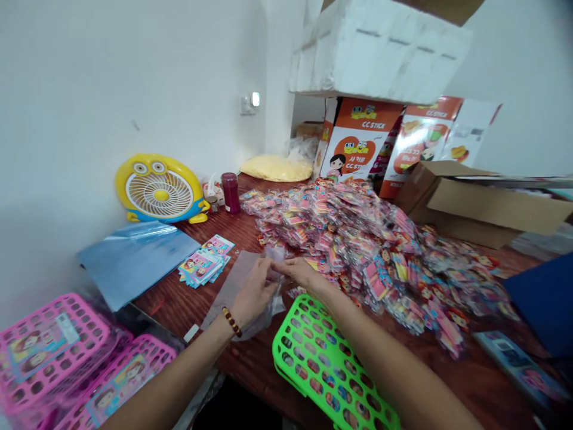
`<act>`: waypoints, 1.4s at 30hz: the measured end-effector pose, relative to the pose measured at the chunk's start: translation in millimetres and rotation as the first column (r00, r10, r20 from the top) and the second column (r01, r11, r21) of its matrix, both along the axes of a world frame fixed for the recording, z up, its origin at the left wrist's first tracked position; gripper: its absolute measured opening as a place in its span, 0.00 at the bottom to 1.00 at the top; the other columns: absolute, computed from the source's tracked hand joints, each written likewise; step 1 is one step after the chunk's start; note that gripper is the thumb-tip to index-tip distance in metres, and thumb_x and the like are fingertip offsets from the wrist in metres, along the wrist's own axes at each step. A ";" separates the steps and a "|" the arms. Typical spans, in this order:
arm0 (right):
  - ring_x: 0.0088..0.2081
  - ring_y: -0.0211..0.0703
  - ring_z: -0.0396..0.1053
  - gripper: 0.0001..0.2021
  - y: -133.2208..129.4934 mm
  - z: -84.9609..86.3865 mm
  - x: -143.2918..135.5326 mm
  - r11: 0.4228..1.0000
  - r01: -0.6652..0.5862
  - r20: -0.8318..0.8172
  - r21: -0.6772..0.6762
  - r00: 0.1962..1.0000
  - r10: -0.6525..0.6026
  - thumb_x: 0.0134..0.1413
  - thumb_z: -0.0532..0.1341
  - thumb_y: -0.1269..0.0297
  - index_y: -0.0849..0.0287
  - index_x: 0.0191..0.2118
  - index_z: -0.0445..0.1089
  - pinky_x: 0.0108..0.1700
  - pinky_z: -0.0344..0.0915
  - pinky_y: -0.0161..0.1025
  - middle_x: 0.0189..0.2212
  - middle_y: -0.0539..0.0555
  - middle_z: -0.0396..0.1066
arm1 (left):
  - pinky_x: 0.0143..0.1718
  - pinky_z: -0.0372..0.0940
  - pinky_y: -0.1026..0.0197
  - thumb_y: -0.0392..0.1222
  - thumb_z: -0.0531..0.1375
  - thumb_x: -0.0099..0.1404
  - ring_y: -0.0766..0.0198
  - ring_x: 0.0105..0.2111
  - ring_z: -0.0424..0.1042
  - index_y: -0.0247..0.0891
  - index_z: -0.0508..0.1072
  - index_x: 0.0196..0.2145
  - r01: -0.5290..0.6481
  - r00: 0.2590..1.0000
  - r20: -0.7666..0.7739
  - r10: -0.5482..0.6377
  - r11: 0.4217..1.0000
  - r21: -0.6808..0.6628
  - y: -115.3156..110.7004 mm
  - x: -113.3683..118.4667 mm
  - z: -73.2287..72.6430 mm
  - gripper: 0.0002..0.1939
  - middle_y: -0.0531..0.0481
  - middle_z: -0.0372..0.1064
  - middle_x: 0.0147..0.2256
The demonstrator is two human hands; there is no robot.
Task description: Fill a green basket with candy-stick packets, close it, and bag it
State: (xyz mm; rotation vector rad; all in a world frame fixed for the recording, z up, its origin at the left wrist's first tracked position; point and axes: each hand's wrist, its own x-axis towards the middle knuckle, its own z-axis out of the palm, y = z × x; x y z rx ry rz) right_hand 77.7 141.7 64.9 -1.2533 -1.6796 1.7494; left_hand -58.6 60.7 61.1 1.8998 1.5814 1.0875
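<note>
Clear plastic bags (228, 286) lie flat on the table in front of me. Over them, my left hand (258, 289), with a beaded bracelet at the wrist, is closed with its fingertips on the plastic. My right hand (301, 270) meets it from the right, thumb and fingers pinched together at the bag's edge. Exactly what sits between the fingertips is too small to make out. Under my right forearm is a bright green plastic basket (322, 352) with oval holes. A small stack of printed cards (203, 263) lies left of the bags.
A big heap of small wrapped packets (358, 239) spreads over the table's right side. Blue sheets (138, 257) and a yellow fan (161, 194) stand left, near a dark red bottle (230, 194). Pink baskets (54, 346) are at lower left. Cartons (358, 140) line the back.
</note>
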 end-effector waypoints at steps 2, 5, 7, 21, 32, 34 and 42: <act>0.19 0.33 0.60 0.23 -1.7 4.6 9.0 0.999 0.026 -0.044 -0.023 0.999 -0.027 0.41 0.67 0.42 0.60 0.23 0.66 0.24 0.57 0.32 0.16 0.47 0.63 | 0.44 0.69 0.58 0.30 0.53 0.59 0.63 0.40 0.70 0.39 0.68 0.38 0.004 0.996 -0.093 -0.003 1.000 0.007 3.5 -13.9 4.7 0.10 0.47 0.68 0.42; 0.21 0.36 0.64 0.19 -1.3 9.1 24.7 0.984 0.165 -0.025 0.064 0.986 -0.163 0.45 0.66 0.48 0.60 0.22 0.67 0.27 0.61 0.33 0.17 0.48 0.66 | 0.48 0.67 0.56 0.28 0.53 0.58 0.61 0.44 0.70 0.39 0.73 0.35 -0.019 0.967 -0.254 0.012 0.999 -0.026 11.5 -40.2 20.0 0.12 0.45 0.69 0.44; 0.21 0.36 0.64 0.19 -3.1 11.4 35.7 0.951 0.238 0.057 0.197 0.966 -0.253 0.49 0.64 0.51 0.60 0.19 0.66 0.27 0.60 0.33 0.15 0.48 0.65 | 0.49 0.66 0.55 0.27 0.53 0.57 0.59 0.42 0.71 0.38 0.75 0.31 -0.066 0.923 -0.384 0.037 0.996 -0.064 17.7 -57.5 35.5 0.13 0.44 0.72 0.40; 0.32 0.43 0.69 0.19 -55.6 37.1 71.4 0.778 0.102 0.438 0.620 0.777 -0.451 0.57 0.57 0.44 0.57 0.33 0.70 0.32 0.56 0.36 0.29 0.51 0.73 | 0.35 0.68 0.58 0.28 0.50 0.63 0.61 0.32 0.74 0.36 0.53 0.61 -0.201 0.586 -0.781 0.215 0.973 0.117 20.2 11.1 84.9 0.29 0.37 0.61 0.54; 0.40 0.44 0.69 0.10 -47.9 72.1 31.9 0.298 -0.225 0.332 0.928 0.862 -0.382 0.61 0.50 0.74 0.63 0.39 0.69 0.44 0.67 0.38 0.39 0.60 0.71 | 0.33 0.72 0.60 0.27 0.47 0.64 0.60 0.37 0.76 0.38 0.51 0.65 -0.050 0.497 -0.853 0.158 0.987 0.154 5.4 28.4 61.7 0.32 0.35 0.45 0.66; 0.46 0.46 0.68 0.12 -33.6 55.0 29.9 0.306 -0.352 0.447 0.884 0.826 -0.343 0.60 0.51 0.75 0.64 0.44 0.69 0.49 0.66 0.41 0.44 0.61 0.70 | 0.34 0.72 0.61 0.24 0.47 0.61 0.61 0.40 0.76 0.37 0.47 0.66 -0.047 0.500 -0.839 0.216 0.974 0.223 4.5 21.0 62.7 0.36 0.35 0.44 0.67; 0.39 0.46 0.72 0.12 -28.0 15.3 18.5 0.494 -0.468 0.595 0.733 0.793 -0.132 0.55 0.60 0.75 0.64 0.45 0.71 0.43 0.69 0.42 0.39 0.59 0.74 | 0.29 0.72 0.60 0.26 0.45 0.63 0.59 0.40 0.75 0.43 0.45 0.67 -0.080 0.514 -0.794 0.324 0.940 0.331 7.2 8.4 86.9 0.36 0.40 0.40 0.68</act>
